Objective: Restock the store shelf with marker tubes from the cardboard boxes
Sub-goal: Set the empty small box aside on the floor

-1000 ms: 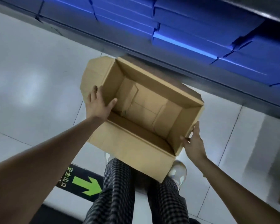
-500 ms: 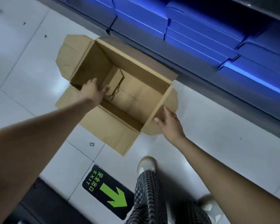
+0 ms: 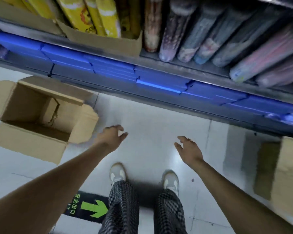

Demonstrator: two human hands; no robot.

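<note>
Your left hand (image 3: 111, 136) hangs over the pale floor (image 3: 150, 119) just right of the open cardboard box (image 3: 39, 114), fingers loosely spread and holding nothing; your right hand (image 3: 189, 150) hovers further right of the box, fingers likewise spread and empty; the box sits on the floor, flaps out, nothing visible inside; above and right of it, marker tubes (image 3: 184, 31) lie side by side on the shelf (image 3: 159, 55); a second box (image 3: 287, 174) stands well to the right.

Dim, bluish cast; motion blur throughout; glare on floor tiles (image 3: 161, 125); wide-angle edge bending.
</note>
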